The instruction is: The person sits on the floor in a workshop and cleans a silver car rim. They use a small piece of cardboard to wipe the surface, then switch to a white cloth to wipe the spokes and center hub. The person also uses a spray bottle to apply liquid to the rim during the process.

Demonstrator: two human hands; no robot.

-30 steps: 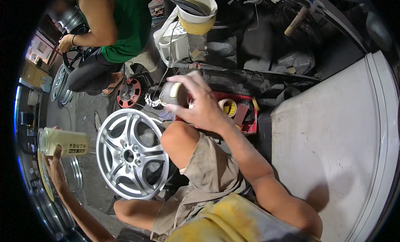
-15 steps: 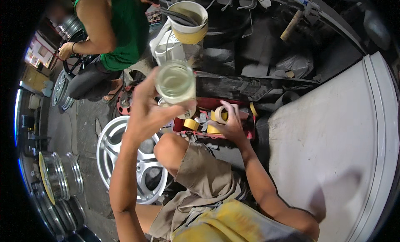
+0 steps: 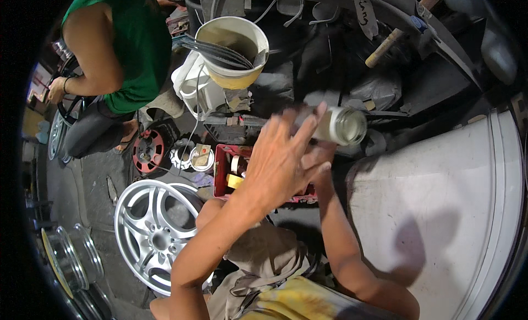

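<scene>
A glass jar [image 3: 347,126] with pale contents lies tilted over the toolbox, its round mouth toward the right. My left hand [image 3: 280,160] reaches across and is closed around the jar's back end, with some fingers blurred. Directly beneath it, my right hand [image 3: 320,155] is mostly covered, so its fingers do not show clearly. Below both hands is a red toolbox [image 3: 220,179]. At its left end are a cream roll of tape [image 3: 236,165] and a yellow roll [image 3: 234,181]; the rest is hidden by my hands.
A silver wheel rim [image 3: 160,238] lies left of my knee. Ahead stands a white bucket [image 3: 234,31] with dark sheets inside. A white panel [image 3: 434,210] fills the right side. Another person in a green top [image 3: 140,45] sits at the upper left beside a red reel [image 3: 148,150].
The jar has swung right and tipped over, carried by my left hand. My right hand, earlier at a tape roll in the toolbox, is now under the left. The view has shifted.
</scene>
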